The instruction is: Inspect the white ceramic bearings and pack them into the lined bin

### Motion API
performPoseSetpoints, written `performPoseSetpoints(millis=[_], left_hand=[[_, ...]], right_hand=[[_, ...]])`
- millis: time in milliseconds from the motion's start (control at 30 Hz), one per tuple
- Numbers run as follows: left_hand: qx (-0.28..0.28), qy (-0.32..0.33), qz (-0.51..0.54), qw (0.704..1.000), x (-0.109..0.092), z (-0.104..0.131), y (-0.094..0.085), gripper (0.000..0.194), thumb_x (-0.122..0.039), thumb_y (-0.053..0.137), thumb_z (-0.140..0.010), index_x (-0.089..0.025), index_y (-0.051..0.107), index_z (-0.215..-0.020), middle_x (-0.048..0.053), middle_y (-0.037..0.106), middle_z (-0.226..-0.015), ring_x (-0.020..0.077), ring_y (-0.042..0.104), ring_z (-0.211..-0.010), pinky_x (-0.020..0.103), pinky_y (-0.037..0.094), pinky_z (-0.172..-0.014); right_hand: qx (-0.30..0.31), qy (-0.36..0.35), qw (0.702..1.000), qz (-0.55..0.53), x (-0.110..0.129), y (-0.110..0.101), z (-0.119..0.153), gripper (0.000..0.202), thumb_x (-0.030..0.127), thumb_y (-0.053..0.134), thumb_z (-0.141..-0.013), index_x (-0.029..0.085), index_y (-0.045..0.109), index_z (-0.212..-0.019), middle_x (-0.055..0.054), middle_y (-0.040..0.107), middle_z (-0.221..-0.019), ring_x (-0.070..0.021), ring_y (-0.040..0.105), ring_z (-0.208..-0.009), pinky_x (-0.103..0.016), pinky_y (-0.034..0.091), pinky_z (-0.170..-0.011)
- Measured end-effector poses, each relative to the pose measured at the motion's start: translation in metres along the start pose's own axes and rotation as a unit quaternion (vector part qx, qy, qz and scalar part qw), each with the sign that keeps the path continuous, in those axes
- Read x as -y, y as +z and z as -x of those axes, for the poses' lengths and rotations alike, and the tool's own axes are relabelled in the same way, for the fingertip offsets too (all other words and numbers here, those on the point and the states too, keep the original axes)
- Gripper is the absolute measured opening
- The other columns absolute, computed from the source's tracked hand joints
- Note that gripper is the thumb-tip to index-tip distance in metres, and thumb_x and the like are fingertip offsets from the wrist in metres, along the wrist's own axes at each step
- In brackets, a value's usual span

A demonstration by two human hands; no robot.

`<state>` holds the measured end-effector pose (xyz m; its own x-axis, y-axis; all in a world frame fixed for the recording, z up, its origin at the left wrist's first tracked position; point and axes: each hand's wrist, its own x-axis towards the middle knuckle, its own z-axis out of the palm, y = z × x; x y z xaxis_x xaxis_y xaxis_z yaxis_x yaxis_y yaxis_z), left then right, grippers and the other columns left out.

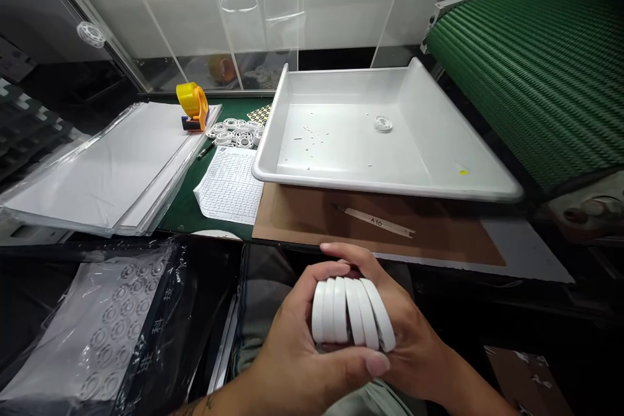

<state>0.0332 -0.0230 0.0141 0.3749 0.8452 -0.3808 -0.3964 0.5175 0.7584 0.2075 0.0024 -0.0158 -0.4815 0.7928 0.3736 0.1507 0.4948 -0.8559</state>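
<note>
Low in the middle of the view, a row of several white rings [351, 313] is held on edge, side by side. My left hand [302, 338] is closed round them from the left, its thumb along their lower edge. From the right, my right hand [404, 318] wraps the other end, fingers partly hidden behind the rings. The rings at the right end lean and fan apart slightly. Beyond my hands, one similar white ring [383, 123] lies in a large white tray [390, 190].
Behind the paper grid sheet [231, 185] lies a heap of white rings [236, 133]. A tape dispenser [195, 107] stands on wrapped white sheets [97, 169]. A marked strip [377, 221] rests on cardboard [302, 214]. Bagged rings [119, 312] are lower left; a green conveyor [536, 65] is right.
</note>
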Motion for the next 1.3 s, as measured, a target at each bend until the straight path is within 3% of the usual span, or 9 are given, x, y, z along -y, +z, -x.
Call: performPoseSetpoints(millis=[133,267,400,533,767,933,1067,1200,1300], left_hand=[[0.059,-0.031,-0.021,0.998,-0.008,-0.005,-0.009,0.08,-0.046,0.102,-0.062,-0.016,0.062,-0.124,0.007,0.065,-0.11,0.0175,0.059,-0.093,0.028,0.049,-0.08],[0.047,-0.028,-0.075,0.996,-0.011,-0.007,-0.012,0.066,-0.038,0.101,-0.06,-0.013,0.067,-0.11,0.004,0.064,-0.098,0.0151,0.054,-0.084,0.027,0.045,-0.073],[0.011,-0.009,-0.088,0.996,-0.008,-0.002,-0.009,0.061,-0.025,0.098,-0.063,-0.019,0.069,-0.116,0.003,0.067,-0.101,0.0156,0.058,-0.085,0.026,0.048,-0.074],[0.005,0.012,-0.076,0.997,-0.007,0.002,-0.006,0.065,-0.017,0.101,-0.058,-0.021,0.07,-0.114,0.001,0.066,-0.101,0.0128,0.056,-0.081,0.023,0.047,-0.07],[0.085,0.001,0.012,0.996,-0.013,-0.002,-0.004,0.067,-0.039,0.1,-0.068,-0.017,0.067,-0.122,0.005,0.068,-0.107,0.0152,0.06,-0.091,0.024,0.05,-0.079],[0.018,0.042,-0.047,0.998,-0.005,0.001,-0.004,0.062,-0.017,0.099,-0.062,-0.02,0.069,-0.116,0.004,0.07,-0.106,0.0158,0.062,-0.091,0.024,0.052,-0.08],[0.038,0.069,-0.048,0.996,0.003,0.004,-0.004,0.078,-0.008,0.097,-0.061,-0.028,0.063,-0.129,0.007,0.068,-0.127,0.0177,0.065,-0.098,0.024,0.052,-0.08],[0.088,0.056,-0.018,0.994,0.003,0.002,-0.006,0.073,-0.018,0.096,-0.069,-0.026,0.061,-0.132,0.004,0.066,-0.113,0.0131,0.059,-0.088,0.023,0.049,-0.076],[0.085,0.024,-0.011,0.996,0.0,0.001,-0.008,0.063,-0.031,0.098,-0.071,-0.021,0.066,-0.125,0.002,0.063,-0.103,0.0108,0.055,-0.083,0.02,0.045,-0.072]], right_hand=[[0.004,-0.086,0.991,0.101,-0.001,-0.01,-0.005,0.057,0.048,0.064,-0.111,0.02,0.046,-0.157,-0.017,0.058,-0.145,-0.0337,0.056,-0.138,-0.043,0.056,-0.114],[0.027,-0.134,0.977,0.163,-0.002,-0.014,-0.007,0.046,0.035,0.062,-0.112,0.022,0.051,-0.155,-0.016,0.06,-0.145,-0.0334,0.054,-0.14,-0.045,0.054,-0.115],[0.021,-0.084,0.984,0.158,0.0,-0.014,-0.003,0.064,0.046,0.064,-0.11,0.017,0.038,-0.161,-0.019,0.052,-0.151,-0.0329,0.052,-0.143,-0.044,0.05,-0.12],[0.033,-0.101,0.983,0.147,0.0,-0.014,0.001,0.056,0.054,0.054,-0.114,0.017,0.047,-0.155,-0.02,0.047,-0.155,-0.0364,0.05,-0.144,-0.048,0.049,-0.121],[0.009,-0.092,0.986,0.136,-0.005,-0.013,0.0,0.06,0.042,0.057,-0.113,0.022,0.036,-0.166,-0.015,0.056,-0.149,-0.0326,0.053,-0.141,-0.043,0.051,-0.119],[0.002,-0.094,0.984,0.152,-0.003,-0.006,0.003,0.067,0.046,0.062,-0.111,0.02,0.033,-0.167,-0.018,0.053,-0.151,-0.0357,0.054,-0.14,-0.047,0.052,-0.117],[-0.051,-0.06,0.994,0.076,-0.005,0.007,0.009,0.066,0.054,0.062,-0.11,0.021,0.038,-0.163,-0.018,0.051,-0.151,-0.0339,0.062,-0.128,-0.044,0.058,-0.109],[-0.051,-0.087,0.989,0.106,-0.007,0.005,0.008,0.061,0.053,0.056,-0.114,0.023,0.038,-0.164,-0.014,0.052,-0.151,-0.0319,0.058,-0.132,-0.041,0.053,-0.114],[-0.025,-0.105,0.981,0.159,-0.006,-0.003,0.004,0.057,0.046,0.051,-0.116,0.019,0.036,-0.164,-0.014,0.055,-0.149,-0.0305,0.052,-0.139,-0.04,0.047,-0.119]])
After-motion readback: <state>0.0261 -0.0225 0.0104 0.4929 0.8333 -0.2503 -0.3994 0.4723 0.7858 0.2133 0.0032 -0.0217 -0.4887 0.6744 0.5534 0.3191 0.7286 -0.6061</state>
